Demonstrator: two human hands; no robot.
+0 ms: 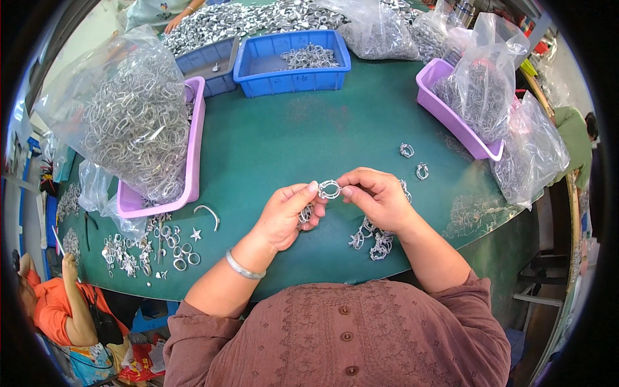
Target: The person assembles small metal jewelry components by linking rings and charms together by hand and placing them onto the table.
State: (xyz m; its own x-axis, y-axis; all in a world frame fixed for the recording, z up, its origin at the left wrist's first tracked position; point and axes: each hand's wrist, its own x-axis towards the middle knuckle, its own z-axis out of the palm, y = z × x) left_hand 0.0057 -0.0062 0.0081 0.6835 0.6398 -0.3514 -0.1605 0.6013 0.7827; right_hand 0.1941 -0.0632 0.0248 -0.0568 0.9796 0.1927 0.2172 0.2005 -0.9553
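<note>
Between both hands, above the near middle of the table, is a silver openwork metal ring [329, 189]. My left hand [282, 216] pinches its left side between thumb and forefinger. A second silver ring [305, 213] is tucked in the curled fingers of that hand. From the other side, my right hand [377, 195] has its thumb and forefinger closed on the first ring's edge. Under and beside my right wrist lies a small heap of similar silver rings [380, 246], partly hidden by the hand. Two loose rings [406, 150] sit farther right.
A purple basket [198, 148] with a bulging bag of rings stands left; another purple basket [474, 149] is at right. Blue bins [293, 82] and heaped metal parts [251, 20] lie at the back. Loose pieces [129, 255] cover the near left. Other people [61, 309] sit nearby.
</note>
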